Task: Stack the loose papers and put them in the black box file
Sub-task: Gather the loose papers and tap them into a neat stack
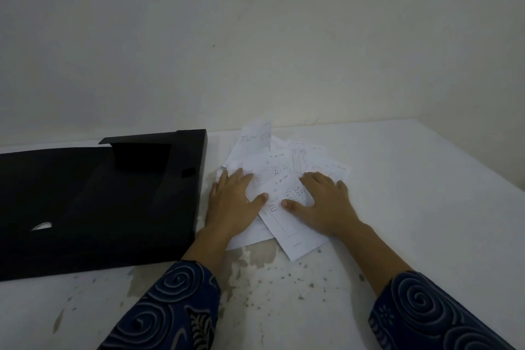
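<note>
A black box file lies open and flat on a white, paint-flecked table, filling the left part of the view. Its raised edge sits just to the left of the person's left hand. Inside it, a folded flap stands up near the far end, and a small pale round hole shows near its left side.

The left hand rests palm down, fingers spread and flat, on the left side of a messy heap of loose papers. Its thumb points right toward the other hand. It pinches nothing; it only presses on the sheets.

The papers are white with faint printed tables and handwriting, overlapping at different angles. They fan out beyond both hands toward the wall, and one sheet sticks out toward the person below the thumbs. None are in the box file.

The right hand also lies flat and open on the heap's right side, thumb pointing left, its tip near the left thumb but apart from it.

Both forearms wear dark blue sleeves with pale swirl patterns.
</note>
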